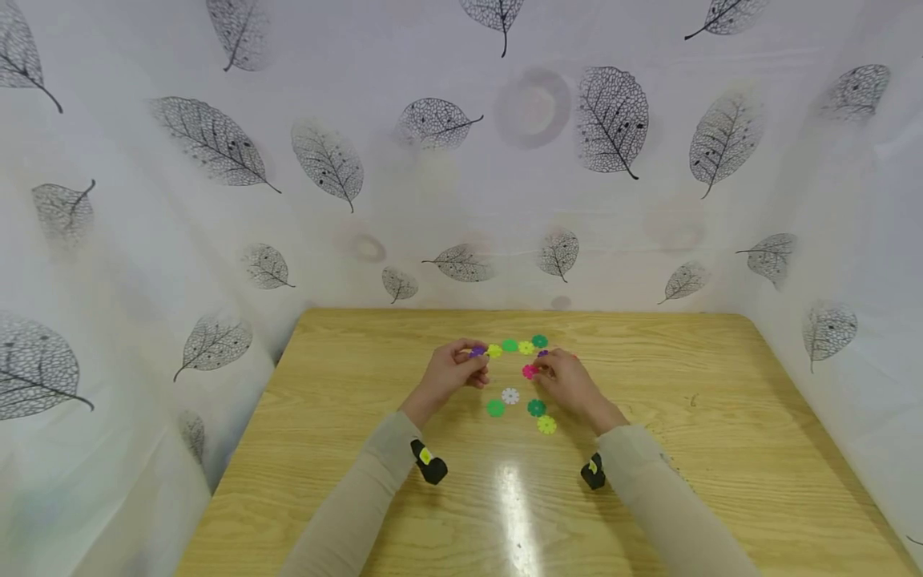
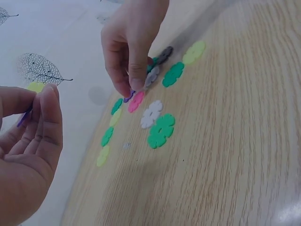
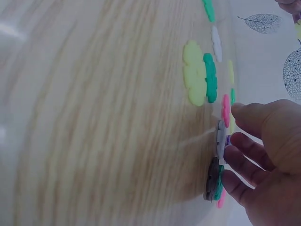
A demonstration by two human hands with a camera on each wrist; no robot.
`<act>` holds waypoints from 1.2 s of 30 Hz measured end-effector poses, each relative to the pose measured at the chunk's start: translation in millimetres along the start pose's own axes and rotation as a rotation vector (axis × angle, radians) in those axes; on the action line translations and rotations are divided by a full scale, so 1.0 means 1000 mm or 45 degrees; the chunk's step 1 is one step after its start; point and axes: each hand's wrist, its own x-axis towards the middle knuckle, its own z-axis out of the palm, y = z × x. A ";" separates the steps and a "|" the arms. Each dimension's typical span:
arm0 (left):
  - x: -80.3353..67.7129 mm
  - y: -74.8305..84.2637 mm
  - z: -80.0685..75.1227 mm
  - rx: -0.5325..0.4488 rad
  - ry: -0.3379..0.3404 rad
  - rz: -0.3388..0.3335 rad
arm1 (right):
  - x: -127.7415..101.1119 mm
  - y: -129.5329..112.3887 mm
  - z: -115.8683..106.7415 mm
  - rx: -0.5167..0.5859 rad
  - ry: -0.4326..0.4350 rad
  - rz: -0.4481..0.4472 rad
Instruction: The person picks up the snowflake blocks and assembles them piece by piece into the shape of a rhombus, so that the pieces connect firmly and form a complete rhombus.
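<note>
My left hand (image 1: 453, 370) pinches a purple flower-shaped plastic disc (image 2: 23, 118) between thumb and fingertips. A yellow flower-shaped disc (image 2: 35, 87) shows right by the same fingertips, its lower part hidden behind them. Across from it, my right hand (image 1: 570, 383) reaches low over the table with fingers loosely bent and apart. Its thumb tip is right at a pink disc (image 3: 226, 110); a purple disc (image 3: 228, 140) shows between thumb and fingers. A light grey disc (image 3: 220, 139) and a dark grey disc (image 3: 212, 180) lie beside its other fingertips.
Green (image 1: 495, 408) and white (image 1: 510, 396) discs lie nearer the front, with dark green (image 1: 537, 408) and yellow (image 1: 546, 425) ones to their right. Behind are more green and yellow discs (image 1: 526, 348). The wooden table (image 1: 346, 481) meets a leaf-patterned curtain (image 1: 497, 192) at its back.
</note>
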 end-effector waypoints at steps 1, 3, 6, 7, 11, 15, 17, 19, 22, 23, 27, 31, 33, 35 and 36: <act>0.000 0.000 0.000 -0.001 0.000 0.001 | 0.000 0.000 0.001 -0.003 0.002 0.001; 0.000 0.000 -0.001 -0.001 0.002 0.002 | 0.000 0.001 0.002 -0.018 0.005 -0.010; 0.001 0.000 -0.002 -0.008 0.004 -0.005 | 0.001 0.001 0.004 -0.057 0.008 -0.031; 0.001 0.000 -0.003 -0.010 0.003 -0.007 | 0.001 0.001 0.004 -0.072 0.007 -0.035; 0.001 -0.001 -0.004 -0.027 -0.026 0.001 | 0.001 0.000 0.007 -0.112 0.007 -0.029; 0.001 -0.002 -0.005 -0.054 -0.048 0.001 | 0.001 -0.001 0.008 -0.135 0.020 -0.025; 0.001 -0.002 -0.005 -0.064 -0.046 -0.008 | 0.002 -0.001 0.009 -0.145 0.028 -0.025; 0.001 -0.002 -0.005 -0.069 -0.041 -0.011 | 0.003 0.000 0.010 -0.154 0.032 -0.024; 0.002 -0.003 -0.006 -0.067 -0.040 -0.007 | 0.004 0.001 0.011 -0.163 0.028 -0.029; 0.002 -0.003 -0.007 -0.067 -0.041 -0.005 | 0.004 0.001 0.011 -0.164 0.024 -0.028; 0.001 -0.003 -0.008 -0.067 -0.042 -0.005 | 0.005 0.001 0.010 -0.150 0.008 -0.018; 0.000 -0.002 -0.008 -0.068 -0.037 -0.009 | 0.006 0.001 0.009 -0.066 -0.011 0.044; 0.000 -0.002 -0.008 -0.069 -0.035 -0.012 | 0.006 0.001 0.009 -0.005 -0.015 0.082; 0.000 -0.002 -0.008 -0.071 -0.031 -0.018 | 0.007 0.001 0.008 0.059 -0.013 0.117; 0.000 -0.002 -0.008 -0.070 -0.029 -0.019 | 0.007 0.001 0.007 0.094 -0.006 0.133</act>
